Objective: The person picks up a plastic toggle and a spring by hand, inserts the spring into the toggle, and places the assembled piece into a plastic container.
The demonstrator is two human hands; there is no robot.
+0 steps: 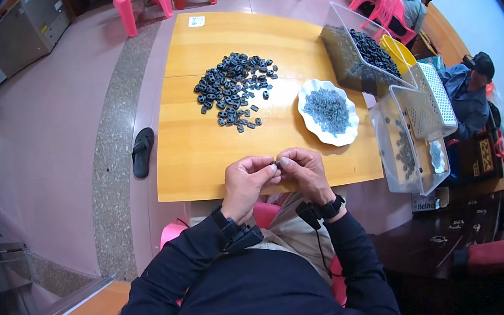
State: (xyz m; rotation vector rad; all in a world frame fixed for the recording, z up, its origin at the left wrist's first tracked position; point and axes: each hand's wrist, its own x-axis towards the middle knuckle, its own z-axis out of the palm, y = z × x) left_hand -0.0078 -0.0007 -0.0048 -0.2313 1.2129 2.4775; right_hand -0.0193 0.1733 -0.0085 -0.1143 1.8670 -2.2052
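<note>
L hand (246, 180) & R hand (304, 171) meet fingertip to fingertip at near edge of wooden desk (201, 151), both pinching one small dark part (276, 165) betw. them. Beyond: white scalloped plate (350, 133) w/ grey bits, then pile of dark parts (234, 87) mid-desk.
</note>
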